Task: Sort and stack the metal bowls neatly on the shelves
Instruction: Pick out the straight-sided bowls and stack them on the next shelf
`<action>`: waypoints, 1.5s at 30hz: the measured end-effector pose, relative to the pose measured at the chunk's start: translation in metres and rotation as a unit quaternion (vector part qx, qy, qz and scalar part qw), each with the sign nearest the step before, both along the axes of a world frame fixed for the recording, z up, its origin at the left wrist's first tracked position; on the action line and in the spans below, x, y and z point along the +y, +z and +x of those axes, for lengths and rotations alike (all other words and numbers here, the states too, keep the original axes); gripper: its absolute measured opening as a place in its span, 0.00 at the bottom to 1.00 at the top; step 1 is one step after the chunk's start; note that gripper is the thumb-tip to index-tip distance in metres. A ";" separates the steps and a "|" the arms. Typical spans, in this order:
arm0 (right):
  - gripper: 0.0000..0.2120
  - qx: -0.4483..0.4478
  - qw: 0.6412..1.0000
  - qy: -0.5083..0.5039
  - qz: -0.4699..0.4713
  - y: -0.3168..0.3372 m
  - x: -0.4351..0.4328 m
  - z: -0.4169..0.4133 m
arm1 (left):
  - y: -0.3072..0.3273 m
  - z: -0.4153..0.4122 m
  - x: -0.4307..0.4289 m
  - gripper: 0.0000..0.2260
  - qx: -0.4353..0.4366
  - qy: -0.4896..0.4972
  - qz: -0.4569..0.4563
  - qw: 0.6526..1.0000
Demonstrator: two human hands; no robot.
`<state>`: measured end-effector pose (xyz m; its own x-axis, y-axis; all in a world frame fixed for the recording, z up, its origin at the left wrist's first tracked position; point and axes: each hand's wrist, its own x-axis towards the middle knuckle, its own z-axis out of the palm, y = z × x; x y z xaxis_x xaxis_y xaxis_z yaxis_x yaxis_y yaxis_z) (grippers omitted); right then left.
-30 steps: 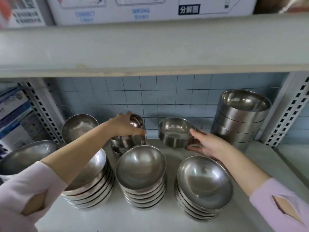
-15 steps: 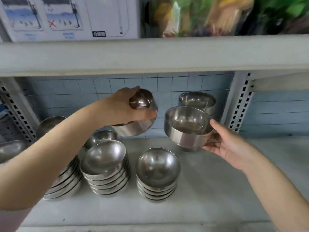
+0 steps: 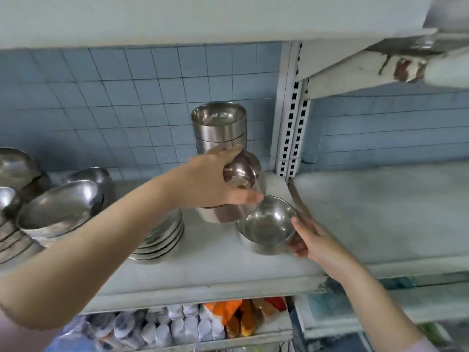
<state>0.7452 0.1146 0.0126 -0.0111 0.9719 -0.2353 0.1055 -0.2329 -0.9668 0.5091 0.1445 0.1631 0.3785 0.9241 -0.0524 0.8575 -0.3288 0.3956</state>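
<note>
The left hand (image 3: 203, 181) reaches across the pale grey shelf board (image 3: 228, 270) with its grip clamped over the top of a small shiny steel bowl (image 3: 245, 171), thumb underneath and fingers curled over the rim. That bowl is tilted and sits in a larger steel bowl (image 3: 228, 212) directly beneath it; whether the hand carries the lower one too cannot be told. The right hand (image 3: 312, 245) holds a round, open-topped steel bowl (image 3: 267, 222) by its right side, the grip closed on the wall with the thumb at the rim; the bowl is low over the shelf near its front right corner, just beside the pair under the left hand, and whether it touches the board is unclear.

Behind them, against the blue tiled wall (image 3: 114, 97), stands a tall stack of straight-sided steel bowls (image 3: 219, 128). To the left lies a stack of shallow wide steel bowls (image 3: 162, 237), partly hidden by the left forearm, and further left more stacked round bowls (image 3: 61, 207). A white perforated upright post (image 3: 291, 110) divides this shelf from the neighbouring one. Blurred packaged goods (image 3: 177, 323) fill the shelf below.
</note>
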 end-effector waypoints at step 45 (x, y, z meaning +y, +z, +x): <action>0.31 -0.301 0.897 0.019 0.323 0.092 0.007 -0.099 | 0.036 -0.162 0.031 0.42 0.106 0.081 0.056 0.989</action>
<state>0.6462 0.1221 0.1042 -0.1064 0.9093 0.4023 0.6491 0.3700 -0.6647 0.3467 0.1752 0.1994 0.2156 0.9764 -0.0084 0.9625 -0.2111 0.1707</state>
